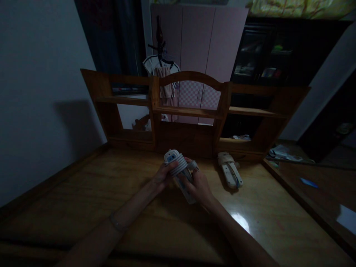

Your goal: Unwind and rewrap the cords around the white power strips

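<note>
White power strip [190,196]: left hand [160,178] clamped on its wound cord [180,165], apparently keeping coils snug; right hand [200,186] closed about the plug [194,165].

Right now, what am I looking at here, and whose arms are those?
There is no robot here. The single picture comes from a camera worn on a person's head, looking forward and down, so the bare arms are that person's own. The left hand and right hand hold a power strip with its white cord wound around one end. On the wooden desk, to the right, lies another strip, also wrapped in its cord. Behind them stands a wooden shelf unit.
</note>
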The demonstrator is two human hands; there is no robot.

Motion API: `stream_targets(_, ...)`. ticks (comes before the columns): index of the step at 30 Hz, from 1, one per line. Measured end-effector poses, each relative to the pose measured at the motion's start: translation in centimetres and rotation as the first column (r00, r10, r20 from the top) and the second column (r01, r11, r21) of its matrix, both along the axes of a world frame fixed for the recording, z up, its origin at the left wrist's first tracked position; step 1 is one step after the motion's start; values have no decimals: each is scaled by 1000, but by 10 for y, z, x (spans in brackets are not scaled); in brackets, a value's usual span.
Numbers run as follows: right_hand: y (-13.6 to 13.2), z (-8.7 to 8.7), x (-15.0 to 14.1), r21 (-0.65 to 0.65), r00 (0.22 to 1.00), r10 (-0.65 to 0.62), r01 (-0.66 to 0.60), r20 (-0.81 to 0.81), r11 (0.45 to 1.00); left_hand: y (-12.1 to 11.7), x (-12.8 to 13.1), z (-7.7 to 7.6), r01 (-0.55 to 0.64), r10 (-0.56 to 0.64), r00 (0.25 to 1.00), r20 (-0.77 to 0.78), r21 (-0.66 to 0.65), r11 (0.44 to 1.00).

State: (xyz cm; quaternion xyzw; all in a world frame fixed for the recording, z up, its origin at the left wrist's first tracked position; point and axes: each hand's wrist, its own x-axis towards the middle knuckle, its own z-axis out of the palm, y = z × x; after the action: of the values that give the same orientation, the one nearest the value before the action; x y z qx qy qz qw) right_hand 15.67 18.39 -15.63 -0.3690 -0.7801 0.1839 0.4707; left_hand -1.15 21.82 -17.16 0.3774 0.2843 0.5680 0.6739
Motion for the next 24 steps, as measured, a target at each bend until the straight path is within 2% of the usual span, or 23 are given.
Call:
stream_targets(6, 0, -1, 0, -3, 1000, -6, 6, 10, 1000, 0, 1, 1, 25, -24, 999, 23, -8, 1000)
stream_targets(13, 2, -6, 0, -9, 998, -49, 49, 26, 999, -3, 0, 7, 180, -185, 973, 140, 44, 983)
stream_targets(18, 3, -8, 0, -13, 998, -61, 62, 30, 998, -2, 2, 7, 107, -105, 990, 94, -13, 994)
stream_targets(24, -1, -4, -1, 8, 999, -43, 43, 14, 999, 3, 5, 1, 31, -32, 999, 40, 40, 999)
